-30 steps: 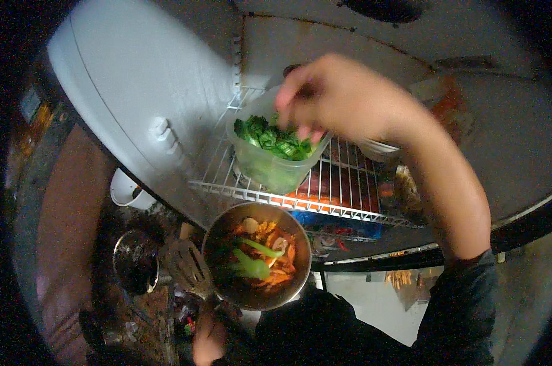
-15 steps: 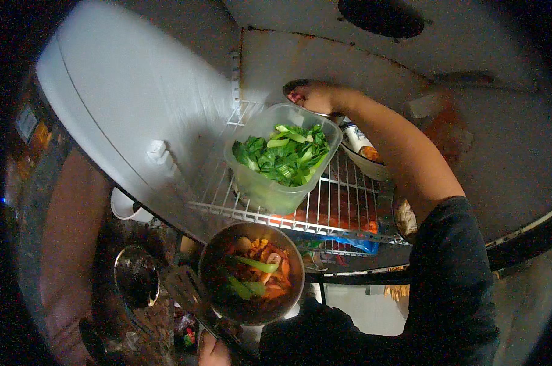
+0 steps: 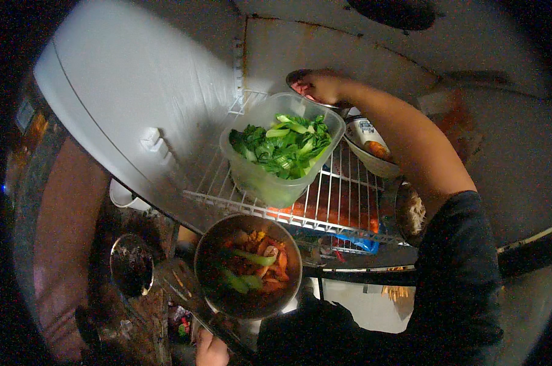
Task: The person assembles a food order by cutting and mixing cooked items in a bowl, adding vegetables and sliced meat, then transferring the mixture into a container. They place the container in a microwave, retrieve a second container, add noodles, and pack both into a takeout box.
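Right hand [image 3: 324, 88] is dipped into the small dark bowl [image 3: 293, 75] at the back of the wire shelf [image 3: 288, 220]; fingertips are lowered among pink pieces [image 3: 302, 92]. Whether anything is pinched cannot be told; fingers are partly hidden by the rim and shadow. Left hand [image 3: 211, 351] is seen at the lower edge, just below the cooking bowl [image 3: 251, 307] and by the handle of the slotted spatula [image 3: 176, 280]. Its grip is cut off by the frame, so finger spread and hold cannot be told.

Cooking bowl, loaded with orange strips [image 3: 276, 277] and green stems [image 3: 253, 258], is positioned just in front of the shelf edge. Main risk judged here: if its support is from one side only, it could be tipped by a bump on the shelf rail, and food spilled.

Small bowl could be dragged or tilted if its rim is caught by the wrist. Plastic tub [image 3: 265, 184] of chopped greens [image 3: 282, 146] is set close in front; it could be knocked by a low forearm. White bowl [image 3: 381, 167], right beside the forearm, could be nudged likewise. Pink pieces, if loosely pinched, could be dropped through the wires.
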A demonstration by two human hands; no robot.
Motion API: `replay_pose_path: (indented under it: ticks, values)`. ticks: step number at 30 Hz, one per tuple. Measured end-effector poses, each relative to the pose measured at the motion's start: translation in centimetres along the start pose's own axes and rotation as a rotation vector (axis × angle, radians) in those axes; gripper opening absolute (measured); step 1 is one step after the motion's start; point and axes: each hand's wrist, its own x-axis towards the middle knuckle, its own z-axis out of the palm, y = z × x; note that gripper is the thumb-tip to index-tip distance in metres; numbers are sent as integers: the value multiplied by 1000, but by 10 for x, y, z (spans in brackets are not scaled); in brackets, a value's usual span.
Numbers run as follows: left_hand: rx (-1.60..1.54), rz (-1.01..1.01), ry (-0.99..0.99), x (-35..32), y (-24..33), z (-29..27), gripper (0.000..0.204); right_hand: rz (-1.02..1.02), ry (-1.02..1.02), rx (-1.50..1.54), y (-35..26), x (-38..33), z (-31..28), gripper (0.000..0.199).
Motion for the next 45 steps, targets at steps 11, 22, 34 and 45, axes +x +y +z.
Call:
replay_pose_path:
  ticks: [11, 22, 34, 45]
  values:
    - [-281, -30, 272, 7, 25, 26, 39, 139, 248, 5, -24, -24, -51, 37]
    - [-169, -28, 236, -5, 38, 36, 35, -567, 175, 336, -254, -106, -23, 31]
    - [-156, -3, 226, -6, 39, 34, 32, -265, 135, 10, -240, -117, -58, 21]
    - [-119, 7, 209, -9, 45, 35, 30, -61, -23, 158, -170, -77, -70, 13]
